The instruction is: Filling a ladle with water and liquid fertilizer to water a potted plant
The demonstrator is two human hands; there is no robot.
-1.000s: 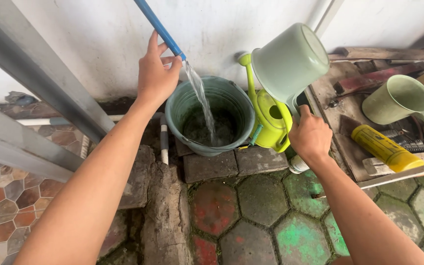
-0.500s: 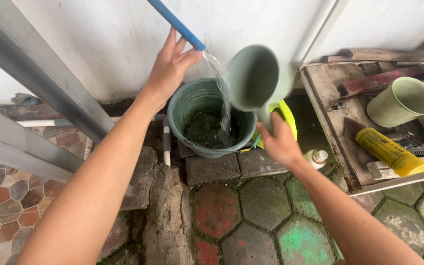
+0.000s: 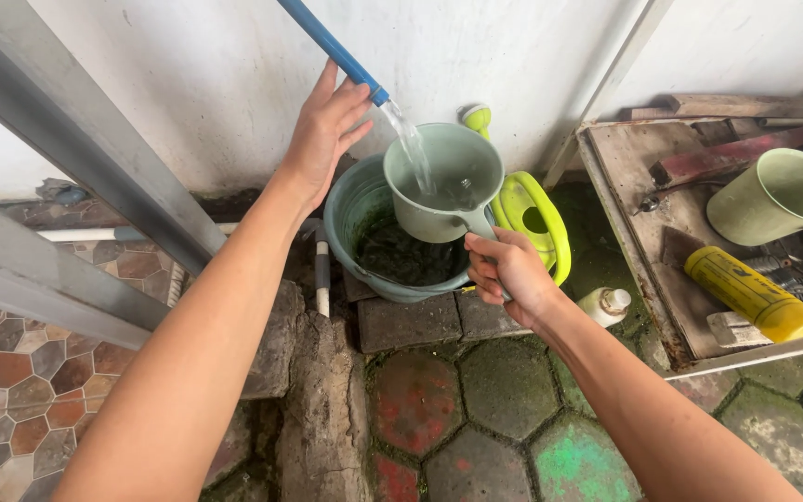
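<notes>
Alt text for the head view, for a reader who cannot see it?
The right hand holds a pale green dipper by its handle under water pouring from a blue hose that the left hand steadies, above a green bucket. A yellow-green watering can stands beside the bucket on mossy pavers.

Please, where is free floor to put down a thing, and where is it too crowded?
Free: the hexagon pavers in front of the bucket, between the cracked kerb and the wooden tray. Crowded: the tray, and the gap beside the watering can, where a small bottle stands.
</notes>
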